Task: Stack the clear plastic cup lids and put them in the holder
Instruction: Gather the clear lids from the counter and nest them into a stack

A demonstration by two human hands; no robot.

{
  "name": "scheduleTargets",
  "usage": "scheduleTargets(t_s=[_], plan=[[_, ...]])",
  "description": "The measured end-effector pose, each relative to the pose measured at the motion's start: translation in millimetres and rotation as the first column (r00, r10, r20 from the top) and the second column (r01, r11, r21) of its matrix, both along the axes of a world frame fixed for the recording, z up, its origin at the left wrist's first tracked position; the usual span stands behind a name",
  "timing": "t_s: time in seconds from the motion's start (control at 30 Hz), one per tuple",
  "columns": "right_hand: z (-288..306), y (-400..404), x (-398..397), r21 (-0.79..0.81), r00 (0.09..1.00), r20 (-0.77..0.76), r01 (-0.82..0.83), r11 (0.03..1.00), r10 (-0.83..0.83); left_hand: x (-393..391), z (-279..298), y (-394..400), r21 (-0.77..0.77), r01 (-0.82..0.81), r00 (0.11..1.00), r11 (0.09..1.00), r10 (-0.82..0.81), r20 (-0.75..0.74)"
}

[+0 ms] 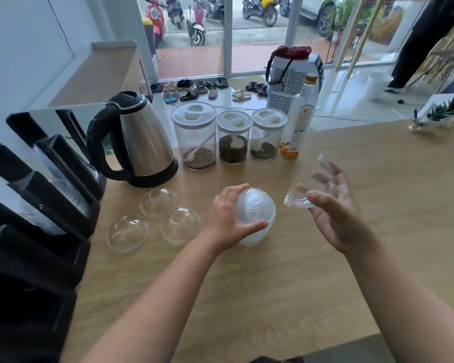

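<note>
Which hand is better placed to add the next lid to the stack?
The right hand, probably: it holds a single lid in the air just beside the stack, which the left hand steadies on the table.

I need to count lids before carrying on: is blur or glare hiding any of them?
Head view: the lid in the right hand is motion-blurred; the stack under the left hand looks milky, count unreadable; three loose lids on the table show clearly, with window glints.
</note>
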State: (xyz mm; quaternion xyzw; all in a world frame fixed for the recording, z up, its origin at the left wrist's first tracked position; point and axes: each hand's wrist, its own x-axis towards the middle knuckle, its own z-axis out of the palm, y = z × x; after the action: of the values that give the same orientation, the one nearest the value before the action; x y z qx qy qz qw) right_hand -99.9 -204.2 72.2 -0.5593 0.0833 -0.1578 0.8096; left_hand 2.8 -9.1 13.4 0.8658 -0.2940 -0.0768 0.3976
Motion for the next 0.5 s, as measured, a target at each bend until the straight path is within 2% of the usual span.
scheduleTargets(t_s=[0.1, 0.17, 0.23, 0.33, 0.5], plan=[[6, 0, 8, -0.280, 0.999, -0.051, -0.004, 0.960, -0.011, 0, 0, 2, 0.001, -0.010, 1.000, 1.000, 0.010, 0.008], [10, -1, 16, -0.515, 0.995, -0.091, -0.018, 0.857, -0.034, -1, 1, 2, -0.010, -0.003, 1.000, 1.000, 0.003, 0.008], [12, -1, 25, -0.683, 0.992, -0.121, -0.069, 0.728, -0.020, -2, 2, 5, -0.043, -0.002, 1.000, 0.999, 0.001, -0.011], [12, 3, 39, -0.784, 0.986, -0.161, -0.158, 0.600, 0.049, -2, 3, 19, -0.098, -0.045, 0.999, 0.994, 0.043, -0.026], [10, 14, 61, -0.850, 0.924, -0.363, -0.382, 0.362, 0.121, 0, -14, 66, -0.072, -0.176, 0.984, 0.982, 0.175, -0.018]])
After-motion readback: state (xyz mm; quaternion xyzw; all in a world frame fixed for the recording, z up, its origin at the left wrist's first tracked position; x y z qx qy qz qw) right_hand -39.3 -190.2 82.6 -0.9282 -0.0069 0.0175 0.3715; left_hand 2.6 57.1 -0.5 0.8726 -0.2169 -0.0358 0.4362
